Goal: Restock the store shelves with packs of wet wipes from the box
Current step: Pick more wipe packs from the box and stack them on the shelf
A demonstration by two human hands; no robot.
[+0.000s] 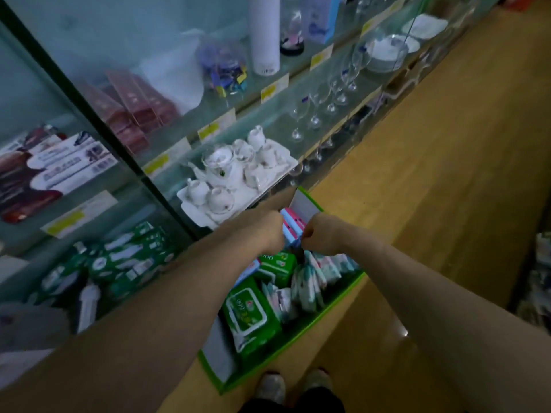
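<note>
Pink-and-blue wipes pack (291, 226) is gripped by curled left hand (268, 231) and right hand (320, 234), over green-edged box (298, 330).

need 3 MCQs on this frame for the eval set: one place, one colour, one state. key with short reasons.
1. Where does the box stand?
A. On the wooden floor, before the shelves
B. On the top shelf
C. On a trolley

2. What colour is the large wipes pack at the box's near end?
A. Red
B. Green
C. Black

3. What is the right hand doing?
A. Lying flat on the floor
B. Pinching a pink-and-blue pack with curled fingers
C. Lifting a wine glass

Key: 1 A, its green rim sits on the floorboards below the shelves. 2 B, the wrapper is green with a white lid flap. 3 B, the fingers curl on the pack's edge at the box's far end.
</note>
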